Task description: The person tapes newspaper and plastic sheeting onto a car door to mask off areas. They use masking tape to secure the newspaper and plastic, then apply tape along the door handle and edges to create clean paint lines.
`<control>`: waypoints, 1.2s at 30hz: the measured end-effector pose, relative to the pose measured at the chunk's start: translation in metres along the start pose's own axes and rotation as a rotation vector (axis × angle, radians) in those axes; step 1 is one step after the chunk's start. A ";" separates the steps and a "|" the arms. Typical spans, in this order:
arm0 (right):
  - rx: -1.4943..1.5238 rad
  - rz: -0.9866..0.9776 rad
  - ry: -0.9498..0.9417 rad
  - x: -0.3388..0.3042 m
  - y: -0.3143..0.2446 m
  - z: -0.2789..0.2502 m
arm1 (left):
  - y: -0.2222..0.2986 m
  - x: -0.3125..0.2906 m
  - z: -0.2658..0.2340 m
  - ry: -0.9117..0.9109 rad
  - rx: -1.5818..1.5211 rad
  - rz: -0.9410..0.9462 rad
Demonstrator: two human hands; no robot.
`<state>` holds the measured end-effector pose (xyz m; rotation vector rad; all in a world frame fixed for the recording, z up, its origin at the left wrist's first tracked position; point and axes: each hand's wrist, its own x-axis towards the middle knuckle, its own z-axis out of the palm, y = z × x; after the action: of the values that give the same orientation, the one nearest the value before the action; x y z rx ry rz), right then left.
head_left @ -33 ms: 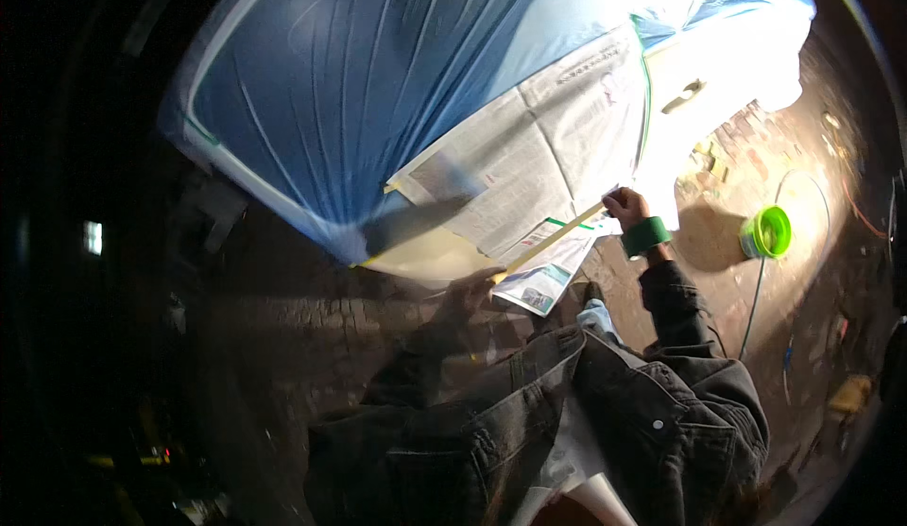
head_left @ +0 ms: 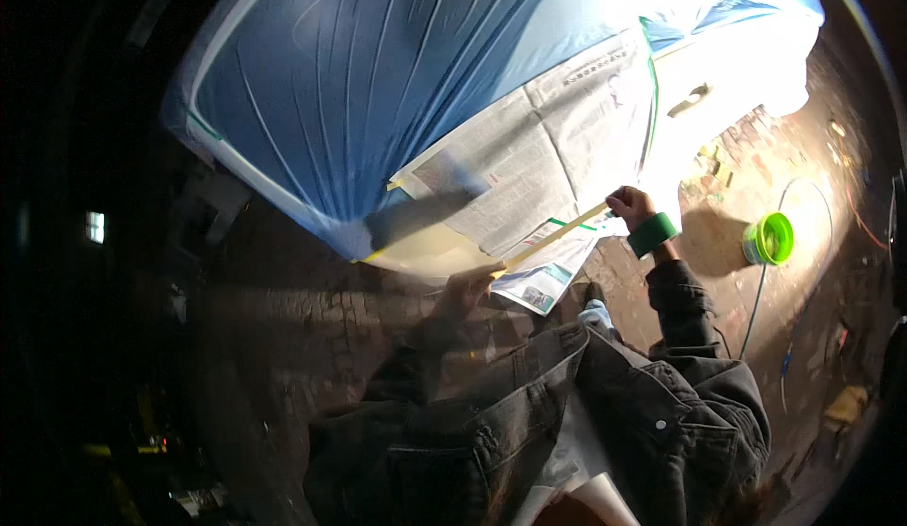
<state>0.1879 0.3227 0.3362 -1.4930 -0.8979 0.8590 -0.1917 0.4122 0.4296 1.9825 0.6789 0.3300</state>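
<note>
My right grip (head_left: 631,207) and left grip (head_left: 470,290) pinch a yellow strip (head_left: 557,239) over newspaper (head_left: 553,120); likely aligning, next calls for even tension.

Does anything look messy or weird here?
The blue sheet is bunched into long wrinkles instead of lying smooth. The newspaper beside it has a crease. The green bucket looks tilted, but the bent view may cause that.

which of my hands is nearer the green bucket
Your right. The right hand is left of the bucket, apart from it, at the strip's upper end; the left hand is much farther left, at the lower end.
</note>
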 end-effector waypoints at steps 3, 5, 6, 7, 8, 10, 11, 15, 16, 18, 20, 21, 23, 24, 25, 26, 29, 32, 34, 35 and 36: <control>0.070 -0.009 -0.142 0.020 -0.018 -0.028 | 0.017 0.027 -0.010 0.036 0.200 -0.005; 0.099 -0.055 -0.185 0.034 -0.036 -0.040 | 0.034 0.051 -0.008 0.136 0.183 0.139; 0.044 -0.121 -0.182 0.040 -0.045 -0.047 | 0.044 0.058 -0.009 0.163 0.372 0.184; -0.023 -0.189 -0.157 0.047 -0.054 -0.053 | 0.056 0.065 -0.010 0.201 0.557 0.246; -0.064 -0.175 -0.098 0.057 -0.061 -0.056 | 0.068 0.071 -0.010 0.190 0.468 0.207; -0.136 -0.238 0.028 0.080 -0.074 -0.068 | 0.090 0.084 -0.009 0.155 0.475 0.182; -0.173 -0.325 0.086 0.093 -0.078 -0.077 | 0.099 0.092 -0.009 0.129 0.531 0.244; 0.144 -0.299 0.356 0.152 -0.094 -0.101 | 0.122 0.128 -0.029 0.099 0.725 0.407; 0.106 -0.316 0.408 0.160 -0.099 -0.114 | 0.127 0.130 -0.031 0.115 0.771 0.345; 0.020 -0.290 0.504 0.174 -0.108 -0.126 | 0.136 0.133 -0.037 0.134 0.746 0.060; 0.002 -0.363 0.489 0.183 -0.117 -0.128 | 0.143 0.134 -0.037 0.172 0.748 0.093; -0.014 -0.349 0.480 0.187 -0.122 -0.125 | 0.146 0.135 -0.036 0.187 0.747 0.083; -0.073 -0.322 0.531 0.192 -0.130 -0.122 | 0.150 0.138 -0.035 0.208 0.753 0.063; -0.083 -0.349 0.536 0.195 -0.133 -0.120 | 0.152 0.140 -0.034 0.220 0.756 0.051; -0.089 -0.413 0.546 0.198 -0.136 -0.118 | 0.153 0.143 -0.034 0.232 0.758 0.041; -0.041 -0.413 0.543 0.201 -0.138 -0.115 | 0.153 0.146 -0.034 0.254 0.796 0.085; -0.097 -0.489 0.613 0.209 -0.141 -0.109 | 0.151 0.154 -0.033 0.308 0.902 0.182; -0.105 -0.487 0.657 0.212 -0.143 -0.104 | 0.146 0.160 -0.031 0.363 0.960 0.238; -0.146 -0.526 0.682 0.213 -0.145 -0.101 | 0.142 0.163 -0.029 0.387 0.897 0.206; -0.170 -0.547 0.700 0.212 -0.145 -0.100 | 0.139 0.164 -0.029 0.399 0.864 0.188; -0.189 -0.569 0.714 0.212 -0.146 -0.100 | 0.137 0.165 -0.029 0.441 0.857 0.226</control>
<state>0.3601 0.4792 0.4838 -1.4367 -0.7957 -0.1840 -0.0282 0.4800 0.5549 2.8529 0.9811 0.7144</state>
